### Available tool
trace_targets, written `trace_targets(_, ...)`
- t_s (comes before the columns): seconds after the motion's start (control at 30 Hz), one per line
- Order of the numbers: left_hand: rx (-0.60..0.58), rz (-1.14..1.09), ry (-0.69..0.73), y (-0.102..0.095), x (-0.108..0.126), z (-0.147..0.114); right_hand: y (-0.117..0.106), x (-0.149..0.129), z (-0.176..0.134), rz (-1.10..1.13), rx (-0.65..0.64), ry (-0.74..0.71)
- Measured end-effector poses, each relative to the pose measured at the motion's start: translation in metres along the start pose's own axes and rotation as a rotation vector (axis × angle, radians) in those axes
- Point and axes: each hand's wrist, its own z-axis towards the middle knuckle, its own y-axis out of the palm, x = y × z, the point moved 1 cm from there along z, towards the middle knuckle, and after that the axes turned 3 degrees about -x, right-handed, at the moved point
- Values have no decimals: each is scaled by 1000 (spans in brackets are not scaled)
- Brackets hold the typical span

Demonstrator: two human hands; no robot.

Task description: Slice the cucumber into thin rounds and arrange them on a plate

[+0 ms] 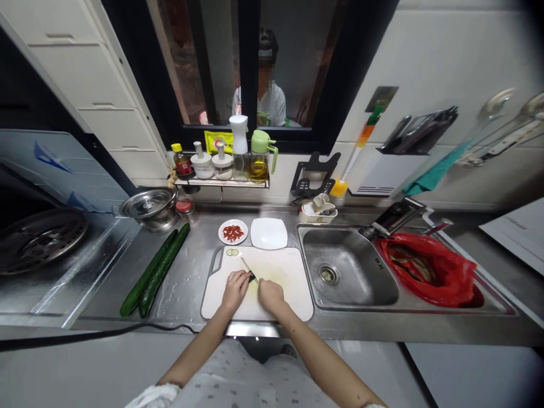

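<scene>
On the white cutting board (pixel 289 289), my left hand (pixel 236 289) has its fingers closed over a short piece of cucumber (pixel 251 276), mostly hidden under them. My right hand (pixel 271 297) grips a knife (pixel 248 266), whose narrow blade points away from me and to the left, right beside the cucumber piece. Thin cucumber slices (pixel 232 252) lie near the board's far left corner. Behind the board stand a small plate of chopped red pieces (pixel 233 232) and a white square plate (pixel 269 233). Two whole cucumbers (pixel 164 269) rest on the steel counter to the left.
At right is a steel sink (pixel 352 283), with a red plastic bag (pixel 429 272) beyond it. A lidded steel pot (pixel 148 207) and a red-capped jar (pixel 186 211) stand back left. Seasoning containers line a shelf (pixel 225 183) below the window, which shows a person's reflection.
</scene>
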Motion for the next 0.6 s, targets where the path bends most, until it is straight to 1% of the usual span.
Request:
trace_targets(0.33,-6,-13,-8,0,0,0,12,18,-27,-4,-48,21)
trace_targets(0.6,-31,8,-56,-2,3,2,8,22,-28,-3,-28,1)
